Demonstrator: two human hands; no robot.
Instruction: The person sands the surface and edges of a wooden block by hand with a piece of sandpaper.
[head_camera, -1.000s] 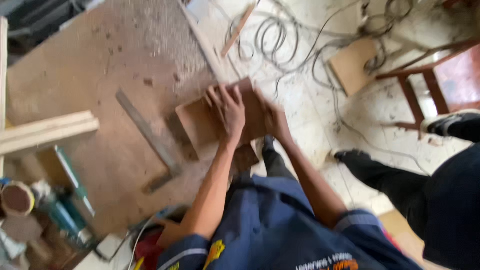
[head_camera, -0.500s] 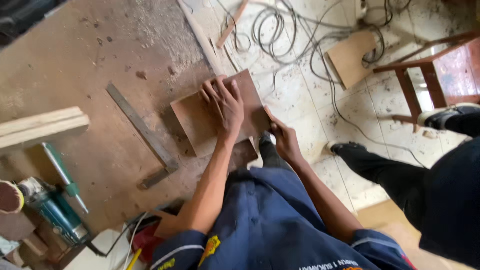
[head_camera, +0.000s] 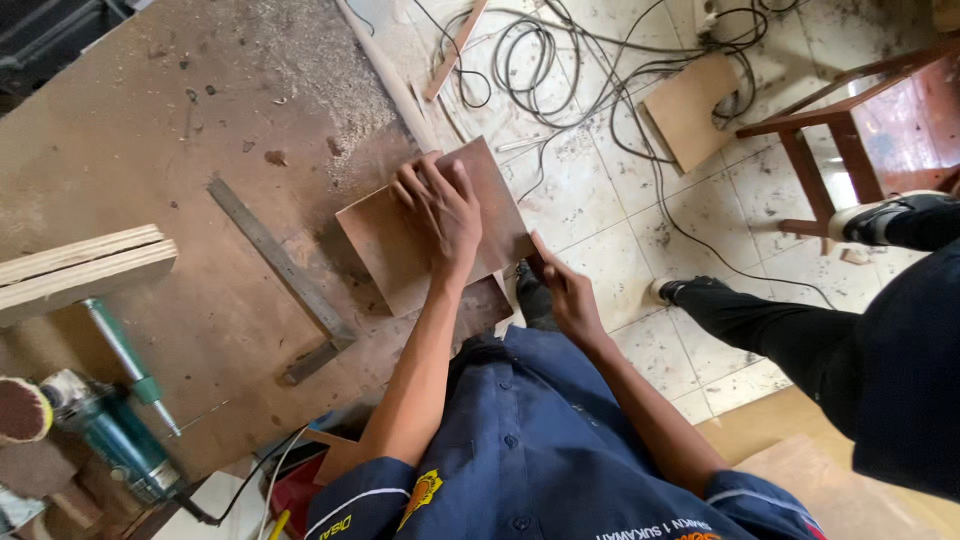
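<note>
Fingers (head_camera: 425, 185) of the left hand (head_camera: 440, 215) lie spread and flat on top of a square brown board (head_camera: 400, 250), pressing down on it rather than curling around it; the palm covers the board's middle and the fingertips reach toward its far edge. That board rests at the near corner of the workbench (head_camera: 150, 130), with its right-hand part jutting past the bench edge over the tiled floor (head_camera: 600, 200). The right hand (head_camera: 565, 290) sits just off the board's right corner, its fingers bent and its fingertips touching the board's edge from the side; whether it pinches the edge or only steadies it cannot be told.

Left of the board, a metal square (head_camera: 290, 275) lies flat on the bench. Farther left of the board lie two stacked pale timber lengths (head_camera: 85, 270), and nearer the person than these a green power tool (head_camera: 115, 435) and a green-handled tool (head_camera: 130, 365). Beyond the board, loose cables (head_camera: 560, 70) coil over the floor beside a smaller pale wood panel (head_camera: 690, 110) and a red-framed stool (head_camera: 850, 130). Right of the board, another person's dark trouser leg (head_camera: 800, 350) and shoe (head_camera: 685, 290) stand on the tiles.
</note>
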